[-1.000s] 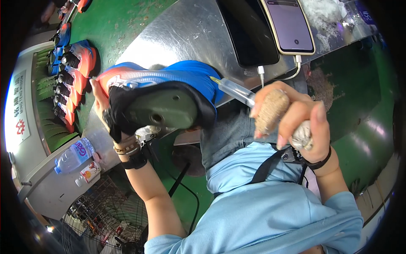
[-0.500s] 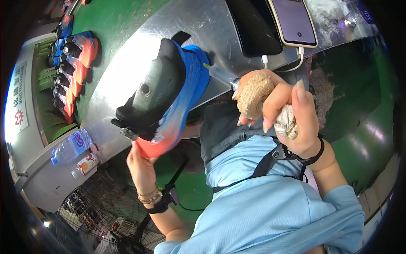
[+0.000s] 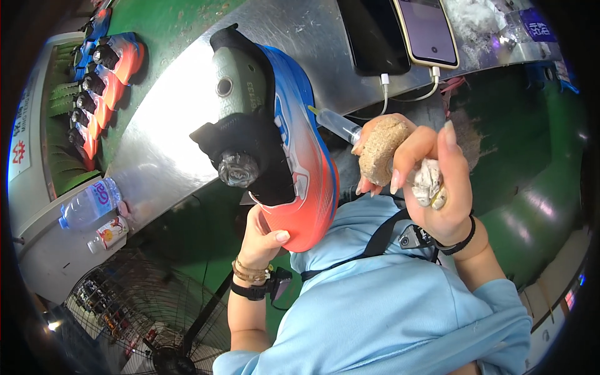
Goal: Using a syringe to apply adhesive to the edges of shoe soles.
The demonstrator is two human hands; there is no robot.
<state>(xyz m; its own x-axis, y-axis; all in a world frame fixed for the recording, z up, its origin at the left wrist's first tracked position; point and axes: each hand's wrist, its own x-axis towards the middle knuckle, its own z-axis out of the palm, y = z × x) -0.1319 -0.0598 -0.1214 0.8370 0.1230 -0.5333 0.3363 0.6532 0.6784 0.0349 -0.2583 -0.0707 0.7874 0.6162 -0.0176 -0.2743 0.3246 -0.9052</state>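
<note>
A person in a light-blue shirt (image 3: 381,300) holds a blue-and-coral shoe (image 3: 309,215) at the centre of the frame, its toe pointing down and a dark green foot-shaped block (image 3: 236,87) filling its opening. The left hand (image 3: 257,240) pinches the toe, thumb laid on top. The right hand (image 3: 440,181), right of centre, has its fingers curled around a clear syringe (image 3: 340,126), a tan lump (image 3: 384,150) and a crumpled white wad (image 3: 427,182); the syringe's yellow tip points at the shoe's side, though whether they touch cannot be told. Two phones (image 3: 428,28) with white cables (image 3: 385,80) lie on the metal table (image 3: 165,131) at upper right. More shoes (image 3: 114,90) line the upper left, above a water bottle (image 3: 94,201) and a caged fan (image 3: 150,322) at lower left.
</note>
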